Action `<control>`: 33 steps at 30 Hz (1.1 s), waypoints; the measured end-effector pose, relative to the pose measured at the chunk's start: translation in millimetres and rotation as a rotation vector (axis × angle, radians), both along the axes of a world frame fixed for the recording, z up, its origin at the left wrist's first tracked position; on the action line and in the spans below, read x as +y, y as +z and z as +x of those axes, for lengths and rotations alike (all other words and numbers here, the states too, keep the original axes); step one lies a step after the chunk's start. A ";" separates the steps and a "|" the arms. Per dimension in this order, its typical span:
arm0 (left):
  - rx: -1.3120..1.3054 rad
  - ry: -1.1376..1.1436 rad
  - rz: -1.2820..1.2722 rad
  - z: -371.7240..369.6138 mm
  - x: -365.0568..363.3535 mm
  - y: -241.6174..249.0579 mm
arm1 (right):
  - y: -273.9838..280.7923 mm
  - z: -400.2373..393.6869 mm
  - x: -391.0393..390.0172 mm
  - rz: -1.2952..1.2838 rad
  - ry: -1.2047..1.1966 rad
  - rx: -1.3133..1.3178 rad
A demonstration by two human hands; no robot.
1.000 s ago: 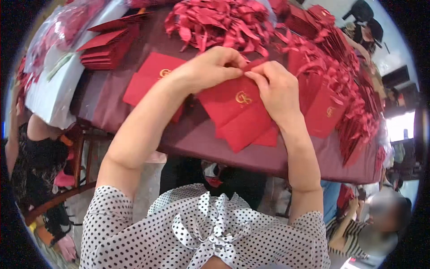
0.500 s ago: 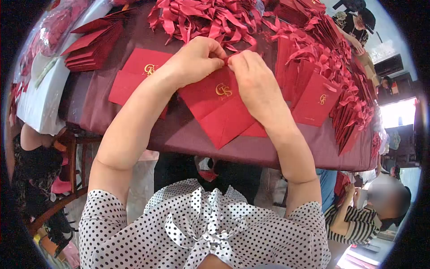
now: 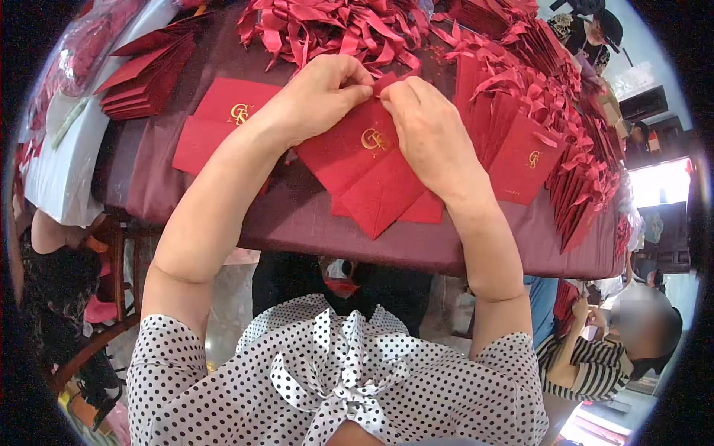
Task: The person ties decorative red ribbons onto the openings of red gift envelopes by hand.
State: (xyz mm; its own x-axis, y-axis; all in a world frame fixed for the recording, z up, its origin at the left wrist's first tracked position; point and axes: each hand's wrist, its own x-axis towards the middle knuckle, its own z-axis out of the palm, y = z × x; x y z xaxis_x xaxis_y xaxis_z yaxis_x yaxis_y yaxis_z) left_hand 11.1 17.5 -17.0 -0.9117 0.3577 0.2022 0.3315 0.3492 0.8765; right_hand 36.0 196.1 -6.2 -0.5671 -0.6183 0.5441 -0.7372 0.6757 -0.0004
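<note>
A red paper bag (image 3: 349, 145) with a gold monogram lies at a slant before me, one corner pointing toward the table's front edge. At its top, a short piece of red ribbon (image 3: 384, 81) shows between my two hands. My left hand (image 3: 321, 97) pinches the ribbon between thumb and fingers. Closed from the other side, my right hand (image 3: 425, 137) has its fingertips on the ribbon and covers the bag's right edge. The exact shape of the ribbon at the fingertips is hidden. Under this bag, more red paper sticks out.
Another red bag (image 3: 223, 119) lies to the left, beside a fanned stack of red bags (image 3: 149, 74). A heap of red ribbons (image 3: 335, 33) sits at the back. Ribboned bags (image 3: 524, 160) crowd the right. A person in a striped shirt (image 3: 587, 368) sits at the lower right.
The held bag has turned slightly, its lower corner shifting right. Red ribbon shows more clearly between my fingertips, and my hands remain at the bag's top.
</note>
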 end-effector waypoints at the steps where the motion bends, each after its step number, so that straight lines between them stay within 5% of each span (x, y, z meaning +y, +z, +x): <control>1: 0.054 0.033 -0.026 0.4 1.2 0.3 | 4.8 5.3 -2.0 0.045 -0.025 0.036; 5: 0.385 0.139 -0.299 3.6 10.6 -5.2 | -3.9 9.2 -8.1 0.092 -0.147 0.062; 10: 0.491 0.148 -0.368 9.0 11.3 -7.0 | -4.8 7.4 -12.7 0.041 -0.140 0.047; 15: -0.038 -0.084 0.179 2.5 -2.5 7.5 | 17.4 -4.3 2.7 -0.421 -0.026 -0.515; 18: -0.192 -0.244 0.335 -8.4 -6.7 -5.0 | 10.7 -7.0 7.3 -0.322 0.119 -0.290; 22: -0.264 -0.289 0.264 -1.7 -2.3 1.3 | 17.1 -2.9 12.7 -0.304 0.053 -0.349; 33: 0.534 -0.172 -0.081 -6.7 8.1 -13.6 | 27.6 -0.8 20.2 -0.283 0.108 -0.493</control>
State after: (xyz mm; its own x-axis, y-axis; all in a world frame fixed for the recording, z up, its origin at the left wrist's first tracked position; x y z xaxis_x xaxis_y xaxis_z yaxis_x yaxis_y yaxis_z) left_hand 4.4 25.6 -30.6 -0.6176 0.5258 0.5849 0.7795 0.3104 0.5441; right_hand 35.2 216.2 21.3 -0.7373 -0.5556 0.3845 -0.6689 0.5201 -0.5311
